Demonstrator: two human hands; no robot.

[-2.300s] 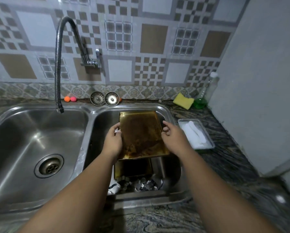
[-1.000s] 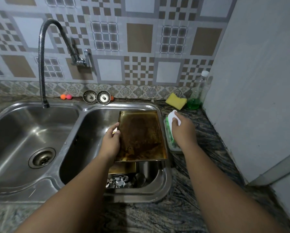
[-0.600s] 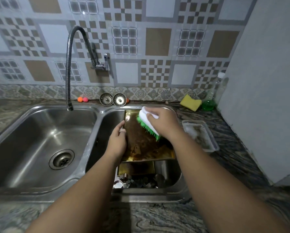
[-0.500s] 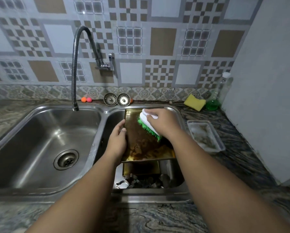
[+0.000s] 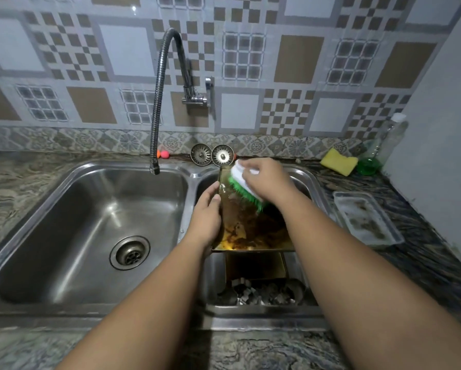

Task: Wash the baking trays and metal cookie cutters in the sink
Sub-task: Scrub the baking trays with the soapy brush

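The left hand (image 5: 206,217) grips the left edge of the greasy baking tray (image 5: 250,231), which is tilted over the right sink basin (image 5: 250,315). Just beyond it, the right hand (image 5: 266,180) is curled round a white brush (image 5: 241,182), its green bristles on the tray's upper part. Cookie cutters (image 5: 261,293) lie in the basin below both hands.

Counted: two sink basins (image 5: 77,222), two baking trays (image 5: 248,225), two strainers (image 5: 201,154), two balls (image 5: 164,154). One each noted: faucet (image 5: 157,102), brush (image 5: 241,182), sponge (image 5: 337,161), bottle (image 5: 384,145), container (image 5: 365,220). Cookie cutters (image 5: 261,293) heaped; count not determined.
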